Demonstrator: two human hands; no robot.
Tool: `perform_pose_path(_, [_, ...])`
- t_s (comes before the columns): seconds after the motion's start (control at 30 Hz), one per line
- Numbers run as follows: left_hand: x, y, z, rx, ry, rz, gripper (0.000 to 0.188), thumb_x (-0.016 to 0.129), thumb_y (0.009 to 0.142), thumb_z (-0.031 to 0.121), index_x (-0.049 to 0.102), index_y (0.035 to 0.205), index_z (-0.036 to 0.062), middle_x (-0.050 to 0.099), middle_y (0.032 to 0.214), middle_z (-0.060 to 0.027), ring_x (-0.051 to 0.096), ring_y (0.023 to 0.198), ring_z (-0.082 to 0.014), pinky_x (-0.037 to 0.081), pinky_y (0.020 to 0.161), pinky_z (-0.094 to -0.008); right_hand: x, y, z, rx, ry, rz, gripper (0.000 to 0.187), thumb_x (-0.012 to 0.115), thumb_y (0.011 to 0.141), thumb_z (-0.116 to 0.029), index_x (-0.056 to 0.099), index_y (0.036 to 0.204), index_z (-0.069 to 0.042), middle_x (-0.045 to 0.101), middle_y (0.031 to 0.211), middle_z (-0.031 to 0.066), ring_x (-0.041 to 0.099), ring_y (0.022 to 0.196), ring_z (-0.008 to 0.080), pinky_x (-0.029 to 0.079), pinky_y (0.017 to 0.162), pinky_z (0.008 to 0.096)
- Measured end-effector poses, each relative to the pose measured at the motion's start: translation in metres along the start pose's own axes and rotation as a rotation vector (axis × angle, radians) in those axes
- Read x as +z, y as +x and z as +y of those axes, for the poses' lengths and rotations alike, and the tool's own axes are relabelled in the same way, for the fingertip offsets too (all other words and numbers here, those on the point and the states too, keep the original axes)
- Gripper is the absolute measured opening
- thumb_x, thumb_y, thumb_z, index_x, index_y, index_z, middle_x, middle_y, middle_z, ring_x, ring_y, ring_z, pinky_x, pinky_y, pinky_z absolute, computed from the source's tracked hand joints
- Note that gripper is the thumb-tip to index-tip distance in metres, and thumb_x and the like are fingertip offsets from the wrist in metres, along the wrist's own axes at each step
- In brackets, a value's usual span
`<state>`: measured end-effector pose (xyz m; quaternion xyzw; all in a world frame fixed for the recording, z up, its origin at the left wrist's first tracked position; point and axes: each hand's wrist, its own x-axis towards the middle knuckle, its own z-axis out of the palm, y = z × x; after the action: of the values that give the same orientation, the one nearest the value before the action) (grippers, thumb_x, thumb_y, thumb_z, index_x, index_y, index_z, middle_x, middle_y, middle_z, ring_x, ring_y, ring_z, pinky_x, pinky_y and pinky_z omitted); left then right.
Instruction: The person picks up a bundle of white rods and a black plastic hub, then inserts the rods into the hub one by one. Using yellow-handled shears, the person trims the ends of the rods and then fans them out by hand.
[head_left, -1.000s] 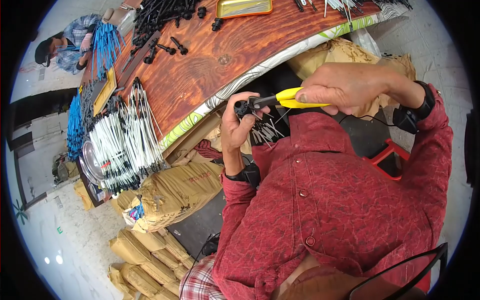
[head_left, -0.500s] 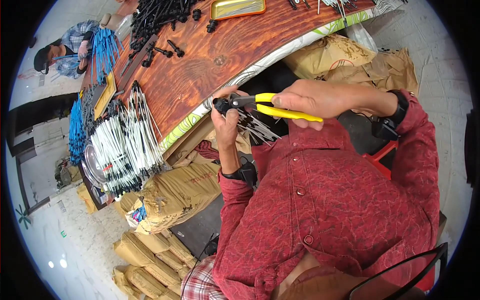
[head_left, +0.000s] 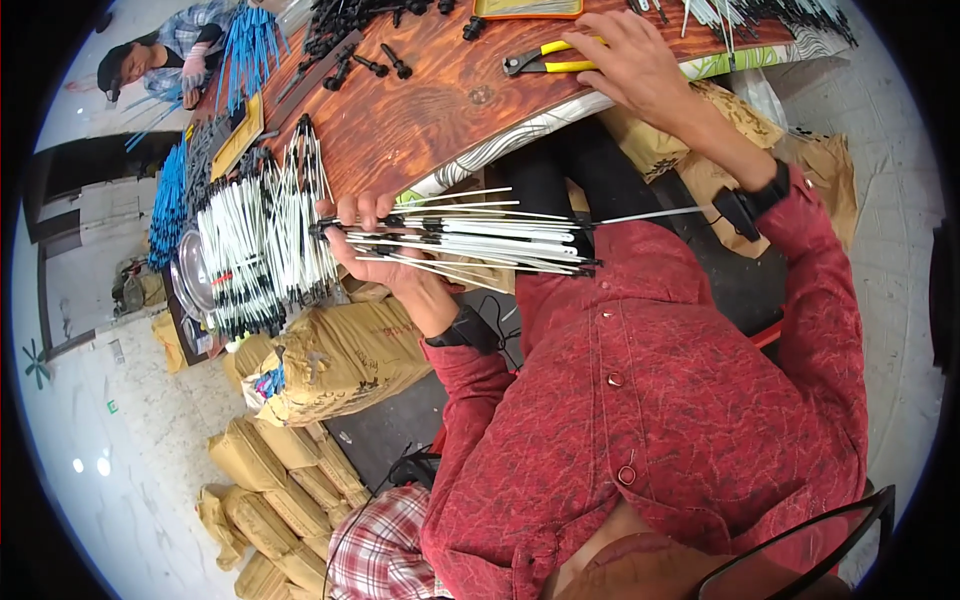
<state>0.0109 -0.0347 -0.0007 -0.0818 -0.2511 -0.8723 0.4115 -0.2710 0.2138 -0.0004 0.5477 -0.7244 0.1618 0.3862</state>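
Head view: a bundle of white cable ties (head_left: 470,235) is gripped in the left hand (head_left: 375,245), fingers closed around the black-headed end, at the near edge of the wooden table (head_left: 420,110). The loose tails are fanned out to the right, over the lap.

The right hand (head_left: 625,60) is laid on the yellow-handled pliers (head_left: 545,60), which lie flat on the table, farther in. Fingers are spread over the handles; whether the handles are actually clasped cannot be told.

On the table's left end, a big pile of white ties with black heads (head_left: 255,245) is stacked, just beside the left hand. Blue ties (head_left: 170,205) are heaped further left. Black parts (head_left: 345,25) are scattered at the far side, and a yellow tray (head_left: 528,8) is seen at the far edge.

Tan sacks (head_left: 340,360) are piled below the table, on the left. Another person (head_left: 160,60) is seen at the far left.
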Motion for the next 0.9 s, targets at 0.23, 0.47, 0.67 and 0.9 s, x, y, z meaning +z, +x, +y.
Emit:
perform_pose_path(0.23, [-0.048,-0.013,0.005,-0.019,-0.176,0.173,0.009,0.060,0.094,0.014,0.052,0.098,0.0124,0.049,0.080,0.0006,0.049,0.077,-0.0143,0.047,0.080,-0.0344,-0.122,-0.077,0.058,0.968,0.707,-0.188,0.025,0.057,0.101,-0.016,0.066,0.119,-0.002,0.070,0.099,0.0039,0.064,0.092,0.0144,0.051,0.084,0.0293])
perform_pose_path(0.47, [-0.052,-0.025,-0.015,-0.111,-0.268,0.286,0.010,0.059,0.090,0.009,0.050,0.087,0.0127,0.048,0.078,0.0012,0.050,0.077,-0.0136,0.049,0.082,-0.0349,-0.154,-0.162,-0.017,1.122,1.145,-0.902,0.064,0.068,0.094,-0.024,0.042,0.149,-0.007,0.058,0.129,0.0104,0.062,0.106,0.0189,0.050,0.090,0.0320])
perform_pose_path(0.67, [-0.067,-0.041,-0.038,-0.198,-0.169,0.390,0.008,0.060,0.092,0.014,0.054,0.091,0.0094,0.051,0.079,0.0006,0.051,0.077,-0.0151,0.050,0.082,-0.0362,-0.103,-0.079,-0.079,0.918,1.642,-0.359,0.068,0.058,0.100,-0.034,0.029,0.156,-0.008,0.054,0.134,0.0110,0.056,0.120,0.0219,0.044,0.103,0.0378])
perform_pose_path(0.9, [-0.071,-0.086,-0.084,-0.385,-0.311,0.518,0.012,0.059,0.092,0.017,0.057,0.094,0.0055,0.055,0.082,-0.0032,0.057,0.084,-0.0183,0.052,0.085,-0.0365,-0.060,-0.039,-0.109,0.372,1.156,-0.733,0.050,0.046,0.106,-0.032,0.044,0.146,-0.004,0.056,0.135,0.0111,0.061,0.115,0.0210,0.047,0.099,0.0355])
